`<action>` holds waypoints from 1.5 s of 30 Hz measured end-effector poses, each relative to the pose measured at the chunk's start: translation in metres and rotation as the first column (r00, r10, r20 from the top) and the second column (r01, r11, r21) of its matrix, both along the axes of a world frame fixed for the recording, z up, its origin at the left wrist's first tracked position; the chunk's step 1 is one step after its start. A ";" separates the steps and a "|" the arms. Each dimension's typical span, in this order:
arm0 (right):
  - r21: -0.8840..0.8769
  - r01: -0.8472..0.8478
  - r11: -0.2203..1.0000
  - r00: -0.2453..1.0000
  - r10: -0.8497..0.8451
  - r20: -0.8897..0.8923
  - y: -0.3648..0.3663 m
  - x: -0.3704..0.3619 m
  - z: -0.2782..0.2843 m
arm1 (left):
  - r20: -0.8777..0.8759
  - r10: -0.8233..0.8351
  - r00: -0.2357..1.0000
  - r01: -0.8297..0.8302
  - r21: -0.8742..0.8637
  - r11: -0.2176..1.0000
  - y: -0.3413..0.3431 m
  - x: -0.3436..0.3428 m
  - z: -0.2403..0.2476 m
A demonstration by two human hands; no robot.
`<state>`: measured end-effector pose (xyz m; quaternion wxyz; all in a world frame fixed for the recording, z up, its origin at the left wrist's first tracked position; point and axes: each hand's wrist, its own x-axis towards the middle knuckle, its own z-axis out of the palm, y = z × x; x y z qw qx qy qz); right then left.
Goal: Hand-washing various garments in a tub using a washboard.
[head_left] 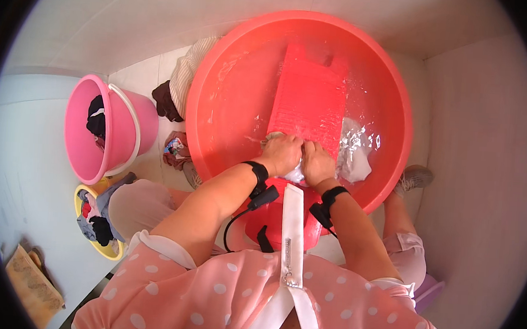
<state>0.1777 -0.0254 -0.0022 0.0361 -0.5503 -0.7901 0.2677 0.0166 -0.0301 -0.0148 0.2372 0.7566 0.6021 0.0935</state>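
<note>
A big red plastic basin (220, 83) holds shallow soapy water and a red ribbed washboard (310, 98) that leans from the near rim toward the far side. My left hand (283, 153) and my right hand (317, 162) are side by side at the board's lower end, both closed on a wet white cloth (353, 153) that trails to the right into the water. Both wrists carry black bands, and a black cable hangs from the left one.
A pink bucket (121, 128) with dark clothes stands at the left. A yellow bowl (87, 229) of mixed garments sits below it. Striped and dark brown clothes (181, 81) lie by the basin's left rim. White walls close in on the right.
</note>
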 end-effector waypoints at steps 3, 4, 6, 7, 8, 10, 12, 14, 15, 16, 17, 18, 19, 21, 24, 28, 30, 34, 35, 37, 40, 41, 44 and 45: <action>0.031 0.186 0.982 0.982 -0.187 0.028 0.026 -0.004 0.000 | 0.064 0.224 0.972 -0.217 -0.099 0.971 0.022 0.008 0.017; 0.040 0.202 0.978 0.978 -0.204 0.034 0.026 -0.006 0.007 | 0.054 0.233 0.971 -0.225 -0.132 0.966 0.024 0.004 0.020; 0.091 0.014 0.996 1.000 -0.012 -0.019 0.009 0.005 0.010 | 0.050 0.173 0.984 -0.166 -0.117 0.979 0.006 0.000 0.024; 0.119 -0.079 0.990 0.996 0.084 -0.042 -0.003 0.011 0.011 | 0.052 0.105 0.993 -0.102 -0.058 0.993 -0.013 -0.001 0.028; 0.147 -0.072 0.986 0.989 0.090 -0.117 -0.025 0.011 0.028 | 0.127 0.097 0.987 -0.104 0.057 0.993 -0.039 -0.003 0.038; 0.280 -0.134 0.951 0.979 0.171 -0.112 -0.063 0.013 0.056 | 0.185 0.069 0.980 -0.102 0.175 0.979 -0.090 -0.004 0.050; 0.362 -0.165 0.918 0.970 0.217 -0.108 -0.092 0.015 0.060 | 0.240 0.041 0.970 -0.091 0.202 0.975 -0.124 -0.003 0.051; 0.389 -0.178 0.904 0.964 0.238 -0.114 -0.102 0.015 0.051 | 0.267 -0.003 0.964 -0.053 0.201 0.978 -0.138 -0.003 0.045; 0.396 -0.188 0.899 0.961 0.251 -0.114 -0.103 0.014 0.046 | 0.255 -0.005 0.967 -0.055 0.230 0.972 -0.136 -0.003 0.039; 0.387 -0.207 0.899 0.957 0.268 -0.110 -0.097 0.015 0.037 | 0.243 -0.007 0.970 -0.057 0.258 0.964 -0.130 -0.002 0.031; 0.342 -0.226 0.912 0.955 0.277 -0.106 -0.086 0.013 0.028 | 0.229 -0.006 0.973 -0.061 0.285 0.957 -0.124 -0.002 0.020; 0.302 -0.241 0.922 0.952 0.285 -0.108 -0.073 0.011 0.020 | 0.232 0.041 0.972 -0.098 0.242 0.965 -0.111 -0.002 0.015; 0.256 -0.258 0.932 0.950 0.293 -0.108 -0.062 0.010 0.014 | 0.185 0.043 0.982 -0.084 0.217 0.973 -0.098 -0.003 0.010; 0.199 -0.229 0.953 0.964 0.251 -0.092 -0.038 0.008 -0.002 | 0.104 0.034 0.994 -0.051 0.171 0.984 -0.067 -0.005 0.008; 0.125 -0.166 0.978 0.984 0.173 -0.045 -0.023 0.003 -0.003 | 0.104 0.049 0.993 -0.052 0.020 0.998 -0.043 -0.005 0.009; -0.024 -0.105 0.994 0.994 0.105 -0.020 -0.005 -0.012 0.006 | 0.065 0.195 0.979 -0.185 -0.141 0.973 -0.029 -0.010 0.003; -0.153 0.033 0.988 0.999 -0.037 -0.023 0.008 -0.010 0.015 | 0.124 0.301 0.945 -0.245 -0.338 0.909 -0.017 -0.009 0.022; -0.311 0.220 0.925 0.950 -0.276 -0.149 0.003 -0.004 0.044 | 0.174 0.137 0.975 -0.053 -0.418 0.907 -0.051 -0.016 0.081; -0.337 0.230 0.913 0.929 -0.309 -0.204 -0.001 -0.009 0.054 | 0.190 0.166 0.968 -0.084 -0.379 0.922 -0.062 -0.023 0.092; -0.293 0.119 0.949 0.928 -0.211 -0.308 -0.007 -0.039 0.093 | 0.219 0.238 0.946 -0.165 -0.306 0.938 -0.086 -0.035 0.101; -0.101 -0.077 0.992 0.912 0.030 -0.408 -0.016 -0.082 0.157 | 0.365 0.479 0.799 -0.392 -0.289 0.873 -0.100 -0.057 0.118; -0.053 -0.115 0.992 0.867 0.075 -0.492 -0.018 -0.090 0.173 | 0.394 0.528 0.753 -0.440 -0.295 0.848 -0.101 -0.065 0.124; 0.110 -0.199 0.974 0.668 0.217 -0.712 -0.028 -0.123 0.214 | 0.764 0.555 0.328 -0.600 -0.285 0.748 -0.111 -0.104 0.139; 0.172 -0.181 0.968 0.585 0.246 -0.773 -0.031 -0.130 0.225 | 0.845 0.508 0.165 -0.638 -0.302 0.709 -0.114 -0.119 0.146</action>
